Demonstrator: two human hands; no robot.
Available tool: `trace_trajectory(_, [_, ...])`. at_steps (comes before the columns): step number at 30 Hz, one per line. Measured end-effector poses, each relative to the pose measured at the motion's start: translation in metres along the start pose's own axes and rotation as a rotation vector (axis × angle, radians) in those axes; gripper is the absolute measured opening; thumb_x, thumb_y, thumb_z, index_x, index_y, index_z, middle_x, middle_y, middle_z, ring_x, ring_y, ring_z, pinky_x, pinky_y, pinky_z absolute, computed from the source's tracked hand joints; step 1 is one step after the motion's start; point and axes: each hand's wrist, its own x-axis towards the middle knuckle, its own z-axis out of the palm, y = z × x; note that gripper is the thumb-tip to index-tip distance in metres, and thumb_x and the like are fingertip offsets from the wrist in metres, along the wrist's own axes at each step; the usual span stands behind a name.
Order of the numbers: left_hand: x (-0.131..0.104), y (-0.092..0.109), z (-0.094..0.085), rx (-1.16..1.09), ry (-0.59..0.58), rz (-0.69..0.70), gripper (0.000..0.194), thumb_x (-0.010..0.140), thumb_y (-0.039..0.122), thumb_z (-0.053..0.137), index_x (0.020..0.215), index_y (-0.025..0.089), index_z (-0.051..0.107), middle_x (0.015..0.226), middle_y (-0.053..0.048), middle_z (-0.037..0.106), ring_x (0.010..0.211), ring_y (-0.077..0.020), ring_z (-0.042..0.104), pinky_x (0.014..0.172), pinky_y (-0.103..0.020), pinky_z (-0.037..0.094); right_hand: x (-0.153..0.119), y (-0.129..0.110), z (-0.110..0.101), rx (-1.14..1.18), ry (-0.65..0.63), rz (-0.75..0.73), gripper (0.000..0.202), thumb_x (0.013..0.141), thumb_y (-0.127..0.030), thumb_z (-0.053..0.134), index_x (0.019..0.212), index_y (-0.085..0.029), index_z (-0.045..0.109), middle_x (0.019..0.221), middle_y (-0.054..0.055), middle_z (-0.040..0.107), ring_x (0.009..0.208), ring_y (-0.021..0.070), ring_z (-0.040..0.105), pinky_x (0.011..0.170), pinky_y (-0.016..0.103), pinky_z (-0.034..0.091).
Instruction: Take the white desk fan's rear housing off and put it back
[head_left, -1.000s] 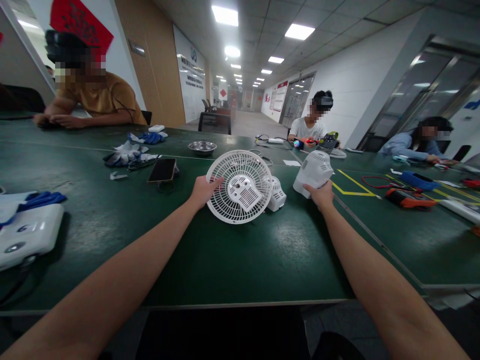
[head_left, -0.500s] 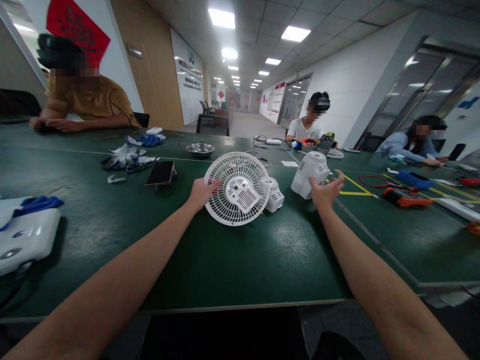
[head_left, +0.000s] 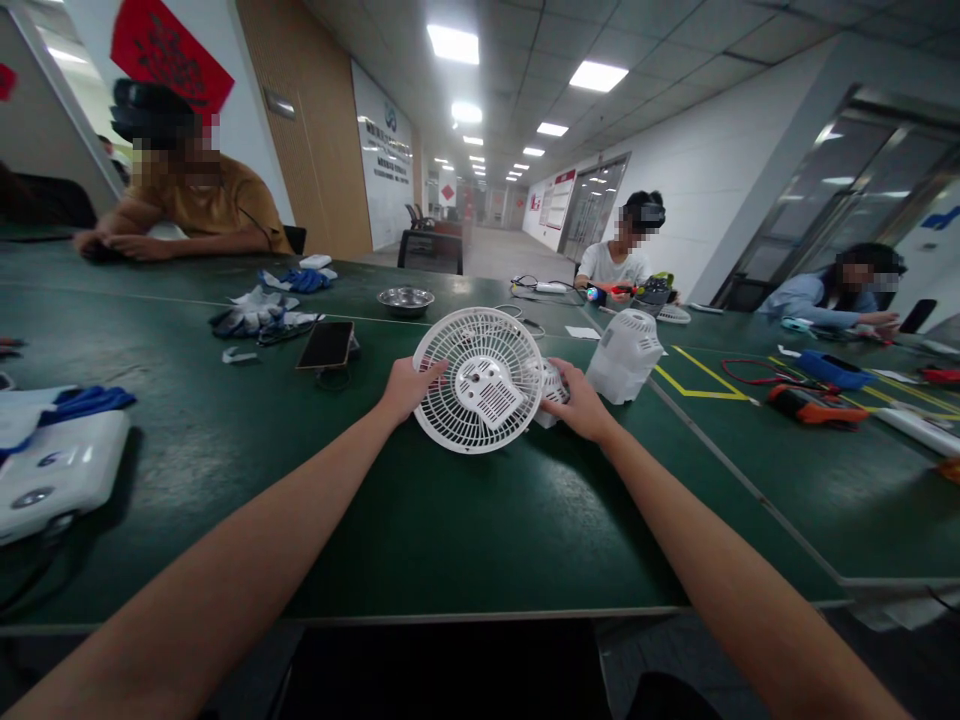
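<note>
Fingers and thumb of the left hand (head_left: 407, 388) pinch the rim of the white fan grille (head_left: 480, 380), while those of the right hand (head_left: 583, 402) are parted about a vented housing (head_left: 553, 390); how firmly they grip I cannot tell. The grille is above the green table (head_left: 480, 540), its face toward the wearer, its plate's long axis slanting down rightward. Just right, a translucent cover (head_left: 624, 358) stands nearly upright. The metal bowl's (head_left: 405, 301) contents cannot be made out.

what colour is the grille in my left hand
The grille is white, clearest in the head view.
</note>
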Motion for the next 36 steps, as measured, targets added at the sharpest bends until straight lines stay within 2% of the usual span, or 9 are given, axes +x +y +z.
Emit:
trace_trajectory(4, [0.001,-0.003,0.0,0.014,-0.003,0.015,0.026,0.081,0.035,0.079,0.095,0.014,0.075,0.091,-0.011,0.078,0.08,-0.0252,0.075,0.077,-0.041,0.06,-0.001,0.003,-0.002,-0.008,-0.105,0.003,0.086,0.075,-0.041,0.077,0.149,-0.024,0.036,0.139,0.012,0.058,0.119,0.0324,0.061,0.103,0.05,0.046])
trace_trajectory(10, [0.001,-0.003,-0.001,0.027,0.001,0.031,0.023,0.082,0.033,0.078,0.093,0.014,0.075,0.09,-0.011,0.078,0.079,-0.0249,0.074,0.076,-0.04,0.059,0.0,0.013,0.0,-0.089,0.014,0.104,0.075,0.073,-0.037,0.078,0.139,-0.025,0.045,0.119,0.01,0.068,0.099,0.0304,0.068,0.089,0.047,0.052])
trace_trajectory(14, [0.002,-0.004,0.0,0.027,0.012,0.042,0.024,0.081,0.034,0.078,0.09,0.013,0.074,0.085,-0.011,0.077,0.075,-0.0243,0.073,0.073,-0.039,0.059,0.001,0.016,0.002,-0.115,0.083,0.101,0.073,0.073,-0.038,0.078,0.136,-0.025,0.046,0.119,0.01,0.067,0.1,0.0303,0.067,0.091,0.047,0.052])
trace_trajectory(21, [0.001,-0.003,0.001,-0.006,-0.004,0.017,0.024,0.081,0.034,0.078,0.092,0.013,0.074,0.088,-0.01,0.077,0.076,-0.0233,0.074,0.075,-0.04,0.06,0.001,0.018,0.005,-0.145,0.043,0.072,0.074,0.074,-0.039,0.077,0.139,-0.026,0.045,0.122,0.01,0.063,0.109,0.0309,0.062,0.097,0.05,0.049])
trace_trajectory(26, [-0.003,0.002,0.001,0.009,0.001,-0.008,0.028,0.085,0.038,0.074,0.096,0.013,0.074,0.092,-0.012,0.078,0.08,-0.0246,0.075,0.076,-0.041,0.06,0.004,0.002,-0.006,-0.162,0.253,-0.045,0.057,0.079,-0.04,0.071,0.13,-0.022,0.057,0.128,0.014,0.059,0.119,0.0325,0.055,0.105,0.052,0.044])
trace_trajectory(28, [-0.001,0.0,0.001,0.034,0.024,-0.014,0.033,0.085,0.044,0.073,0.095,0.013,0.075,0.09,-0.012,0.078,0.078,-0.0251,0.074,0.074,-0.04,0.06,0.005,-0.009,-0.009,-0.084,0.291,-0.047,0.041,0.084,-0.041,0.066,0.119,-0.02,0.063,0.116,0.012,0.064,0.105,0.0288,0.06,0.099,0.049,0.048])
trace_trajectory(30, [0.001,-0.004,0.001,0.065,0.04,-0.026,0.04,0.084,0.051,0.072,0.093,0.013,0.075,0.088,-0.012,0.078,0.077,-0.0257,0.074,0.072,-0.04,0.059,0.004,-0.021,-0.007,0.092,0.241,0.035,0.029,0.087,-0.044,0.062,0.104,-0.021,0.067,0.096,0.008,0.068,0.086,0.024,0.063,0.087,0.044,0.053])
trace_trajectory(33, [0.003,-0.006,0.0,0.101,0.043,-0.037,0.047,0.082,0.058,0.071,0.091,0.012,0.075,0.085,-0.013,0.077,0.074,-0.026,0.074,0.07,-0.039,0.059,0.001,-0.04,0.008,0.509,0.069,0.278,0.032,0.089,-0.053,0.059,0.09,-0.022,0.065,0.076,0.003,0.067,0.069,0.0201,0.063,0.068,0.037,0.055])
trace_trajectory(36, [0.001,-0.003,-0.001,0.103,0.021,-0.037,0.047,0.083,0.058,0.07,0.09,0.012,0.074,0.083,-0.013,0.077,0.073,-0.0255,0.073,0.069,-0.038,0.058,-0.003,-0.06,0.028,0.902,-0.136,0.541,0.035,0.089,-0.059,0.057,0.098,-0.025,0.06,0.076,0.002,0.068,0.067,0.0189,0.065,0.062,0.035,0.057])
